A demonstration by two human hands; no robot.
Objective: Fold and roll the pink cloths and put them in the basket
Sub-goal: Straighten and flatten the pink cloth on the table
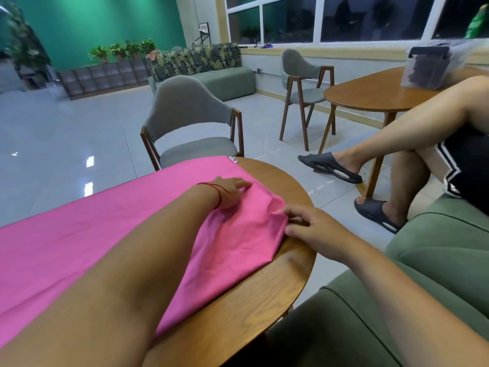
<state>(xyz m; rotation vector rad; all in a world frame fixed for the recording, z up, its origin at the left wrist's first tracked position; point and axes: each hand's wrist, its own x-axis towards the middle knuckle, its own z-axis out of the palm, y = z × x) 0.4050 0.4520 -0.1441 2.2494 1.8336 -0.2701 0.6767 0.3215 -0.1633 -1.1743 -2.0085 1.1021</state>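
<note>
A large pink cloth (105, 229) lies spread over the round wooden table (288, 263), reaching from the left edge of view to the table's right side. My left hand (232, 190) lies flat on the cloth near its right end, fingers straight and pointing right. My right hand (309, 226) rests at the cloth's bunched right edge, its fingertips touching the raised fold there. No basket is in view.
A grey chair (190, 128) stands just behind the table. A seated person's crossed legs (397, 160) are at the right, above a green sofa (436, 260). A second wooden table (375, 94) with a plastic box and another chair stand further back.
</note>
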